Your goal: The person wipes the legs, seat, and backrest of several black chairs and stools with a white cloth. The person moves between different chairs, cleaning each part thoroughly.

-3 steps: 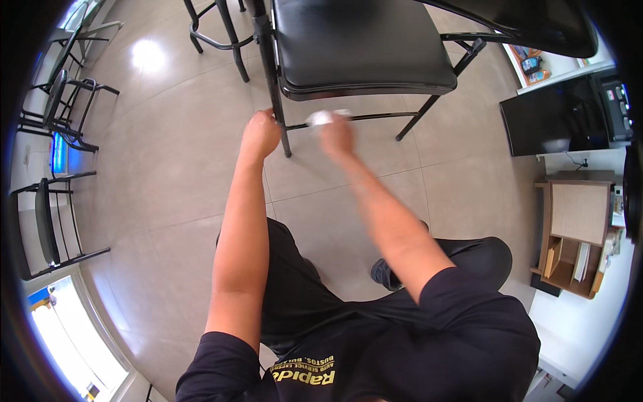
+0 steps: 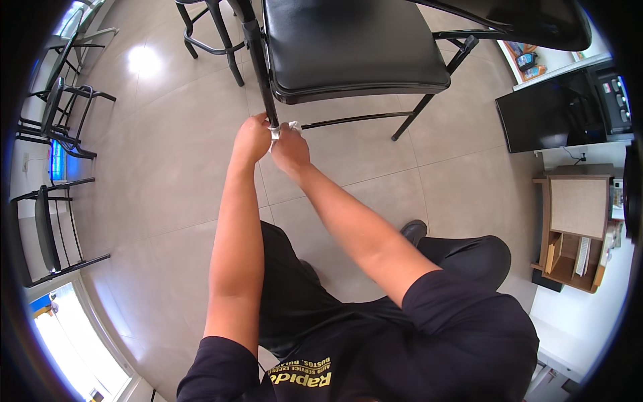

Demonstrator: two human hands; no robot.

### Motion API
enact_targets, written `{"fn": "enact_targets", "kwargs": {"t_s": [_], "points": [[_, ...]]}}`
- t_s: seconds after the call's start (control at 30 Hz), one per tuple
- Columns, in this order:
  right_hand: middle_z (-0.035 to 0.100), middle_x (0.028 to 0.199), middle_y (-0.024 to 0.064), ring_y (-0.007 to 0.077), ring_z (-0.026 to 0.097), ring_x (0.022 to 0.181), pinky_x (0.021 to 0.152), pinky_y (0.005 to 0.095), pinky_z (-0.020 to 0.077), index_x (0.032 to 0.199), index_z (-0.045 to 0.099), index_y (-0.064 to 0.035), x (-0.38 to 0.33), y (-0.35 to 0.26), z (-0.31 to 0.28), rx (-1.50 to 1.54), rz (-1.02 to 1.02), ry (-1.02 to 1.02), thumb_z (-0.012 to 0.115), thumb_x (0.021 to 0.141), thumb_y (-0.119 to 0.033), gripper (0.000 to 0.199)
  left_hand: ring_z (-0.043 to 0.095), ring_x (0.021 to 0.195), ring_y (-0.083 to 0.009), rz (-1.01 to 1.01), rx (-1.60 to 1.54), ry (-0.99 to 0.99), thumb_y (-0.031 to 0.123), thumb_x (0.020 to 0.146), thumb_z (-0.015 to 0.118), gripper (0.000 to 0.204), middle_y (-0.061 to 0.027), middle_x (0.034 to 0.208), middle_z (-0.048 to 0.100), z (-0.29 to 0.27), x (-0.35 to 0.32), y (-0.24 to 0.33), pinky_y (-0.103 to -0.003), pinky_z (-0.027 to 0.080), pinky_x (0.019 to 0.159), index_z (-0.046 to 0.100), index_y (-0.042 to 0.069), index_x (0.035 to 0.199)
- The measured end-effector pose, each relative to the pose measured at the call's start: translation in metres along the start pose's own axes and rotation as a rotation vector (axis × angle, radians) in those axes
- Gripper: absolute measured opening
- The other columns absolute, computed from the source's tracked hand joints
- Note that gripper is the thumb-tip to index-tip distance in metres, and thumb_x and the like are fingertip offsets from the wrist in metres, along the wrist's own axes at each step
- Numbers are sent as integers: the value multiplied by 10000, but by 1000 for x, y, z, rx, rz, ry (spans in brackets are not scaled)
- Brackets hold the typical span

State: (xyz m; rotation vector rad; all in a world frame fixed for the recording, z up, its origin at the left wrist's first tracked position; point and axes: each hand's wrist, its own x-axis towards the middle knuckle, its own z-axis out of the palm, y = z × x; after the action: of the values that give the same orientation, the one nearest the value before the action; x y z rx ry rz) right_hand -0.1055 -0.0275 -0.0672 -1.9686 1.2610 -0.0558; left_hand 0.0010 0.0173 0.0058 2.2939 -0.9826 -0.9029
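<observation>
Evidently the white cloth point(image 2: 284, 128) sits bunched against the black chair leg point(image 2: 262, 74), just below the padded seat point(image 2: 351, 47). It looks light, soft and easily crumpled, so it is best pinched as a wad pressed to the tube; the leg itself appears stiff and smooth. The left hand point(image 2: 251, 139) closes around the leg just beside the cloth, and the right hand point(image 2: 289, 149) is closed on the cloth. Both forearms reach forward, nearly straight, wrists close together at the leg.
</observation>
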Motion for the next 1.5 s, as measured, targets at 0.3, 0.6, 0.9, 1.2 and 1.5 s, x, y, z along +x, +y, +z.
{"fn": "enact_targets", "kwargs": {"t_s": [0.3, 0.6, 0.9, 1.2, 1.5], "points": [[683, 1269, 123, 287, 688, 1130, 917, 462, 585, 1471, 484, -81, 28, 189, -187, 648, 144, 192, 633, 948, -244, 567, 624, 1298, -361, 84, -139, 37, 64, 892, 473, 599, -183, 1364, 688, -15, -10, 12, -414, 472, 1106, 565, -1, 1481], [702, 1139, 299, 476, 678, 1086, 925, 565, 548, 1365, 583, -43, 70, 203, -172, -198, 199, 543, 561, 923, -123, 450, 624, 1289, -371, 174, -101, 123, 9, 836, 457, 576, -199, 1319, 709, -5, 0, 3, -418, 479, 1097, 659, 7, 1376], [681, 1220, 282, 452, 676, 1135, 989, 516, 549, 1363, 578, -4, 24, 14, -13, 33, -59, 97, 562, 957, -174, 440, 712, 1070, -259, 118, -320, 40, -70, 839, 426, 573, -158, 1216, 757, -12, 19, -14, -357, 552, 935, 681, -17, 1349], [731, 1183, 70, 218, 711, 1036, 852, 423, 586, 1333, 615, -96, -54, 4, -97, 1255, 140, -608, 572, 1012, -232, 352, 680, 1104, -234, -276, -1018, -243, 456, 1050, 587, 478, -63, 1244, 736, 7, -26, -43, -406, 528, 949, 682, 89, 1340], [698, 1243, 66, 228, 723, 1040, 858, 414, 610, 1469, 514, -112, -71, -50, -126, 798, 87, -701, 606, 1063, -400, 506, 655, 1222, -249, -59, -1459, -378, 380, 1077, 601, 470, -94, 1345, 665, -21, -86, -24, -486, 528, 1034, 583, 56, 1416]]}}
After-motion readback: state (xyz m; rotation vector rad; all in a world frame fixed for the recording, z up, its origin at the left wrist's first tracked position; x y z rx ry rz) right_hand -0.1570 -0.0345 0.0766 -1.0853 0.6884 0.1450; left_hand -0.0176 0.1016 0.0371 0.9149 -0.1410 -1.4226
